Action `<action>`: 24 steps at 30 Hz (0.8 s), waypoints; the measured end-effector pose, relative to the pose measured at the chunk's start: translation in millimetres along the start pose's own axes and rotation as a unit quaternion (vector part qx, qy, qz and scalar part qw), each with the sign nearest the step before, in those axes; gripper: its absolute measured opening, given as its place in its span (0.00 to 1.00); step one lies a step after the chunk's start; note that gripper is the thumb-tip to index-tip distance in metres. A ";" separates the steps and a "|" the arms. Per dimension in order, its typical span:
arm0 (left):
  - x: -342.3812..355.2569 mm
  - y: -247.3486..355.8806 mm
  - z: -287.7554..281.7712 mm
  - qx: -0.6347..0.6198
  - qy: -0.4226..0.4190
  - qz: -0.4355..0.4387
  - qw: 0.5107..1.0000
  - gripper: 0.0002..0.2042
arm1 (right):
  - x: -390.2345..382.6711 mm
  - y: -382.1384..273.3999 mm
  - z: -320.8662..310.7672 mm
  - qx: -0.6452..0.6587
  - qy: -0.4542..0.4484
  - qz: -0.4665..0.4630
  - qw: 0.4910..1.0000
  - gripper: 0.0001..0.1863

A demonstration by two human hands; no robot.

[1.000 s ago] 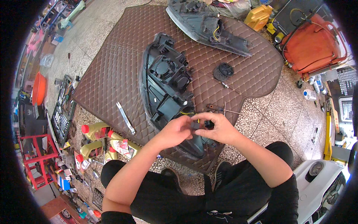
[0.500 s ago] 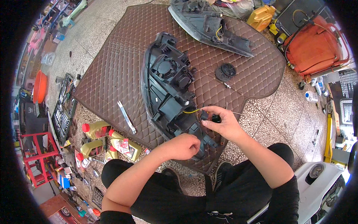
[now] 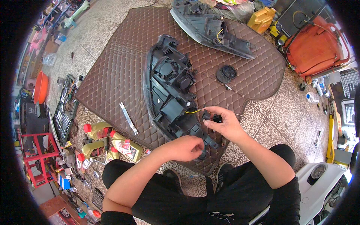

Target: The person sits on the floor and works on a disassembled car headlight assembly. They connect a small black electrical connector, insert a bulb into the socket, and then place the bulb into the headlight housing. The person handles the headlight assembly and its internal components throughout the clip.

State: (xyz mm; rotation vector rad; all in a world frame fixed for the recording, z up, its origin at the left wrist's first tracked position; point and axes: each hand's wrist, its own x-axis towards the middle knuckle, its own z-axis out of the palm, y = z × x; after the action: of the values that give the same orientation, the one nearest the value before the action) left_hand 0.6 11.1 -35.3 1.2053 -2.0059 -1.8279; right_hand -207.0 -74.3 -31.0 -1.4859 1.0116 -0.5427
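A black headlight housing (image 3: 165, 69) lies back side up in front of me, its narrow end close to my hands. My right hand (image 3: 227, 123) pinches a small black plug-like part (image 3: 206, 116) between thumb and fingers, beside the housing's right edge. A yellow wire (image 3: 192, 111) runs from the housing to that part. My left hand (image 3: 184, 147) is curled over the housing's near end, fingertips bent inward; whatever they hold, if anything, is hidden. A round black cap (image 3: 227, 74) and a small bulb-like piece with a thin wire (image 3: 227, 87) lie farther off, right of the housing.
A quilted brown mat (image 3: 116, 71) lies under the parts. At its far side is a second headlight (image 3: 212, 32). A flat metal pry tool (image 3: 128, 118) rests on the left. Oil bottles (image 3: 125, 146), an open tool case (image 3: 65, 108) and an orange-red seat (image 3: 317, 45) surround the mat.
The fingers of my left hand have loosened and shifted slightly. My right hand keeps its pinch on the black part, and the view has shifted a little.
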 end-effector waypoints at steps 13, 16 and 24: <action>-4.8 9.3 6.9 0.016 -0.094 -0.014 0.995 0.06 | -1.9 -5.5 -1.2 0.024 -0.009 0.031 0.999 0.24; -4.9 12.2 6.1 0.011 -0.105 -0.011 0.994 0.05 | -2.3 -5.0 -1.4 0.040 -0.013 0.049 0.998 0.24; -4.7 17.4 3.6 0.024 -0.090 -0.012 0.996 0.06 | -0.8 1.8 -0.5 0.047 -0.015 0.044 0.998 0.23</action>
State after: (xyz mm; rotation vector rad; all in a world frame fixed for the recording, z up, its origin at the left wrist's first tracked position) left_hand -6.1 15.5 -18.8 1.1161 -2.1500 -1.9753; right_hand -208.3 -73.7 -32.4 -1.3562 1.0096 -0.4981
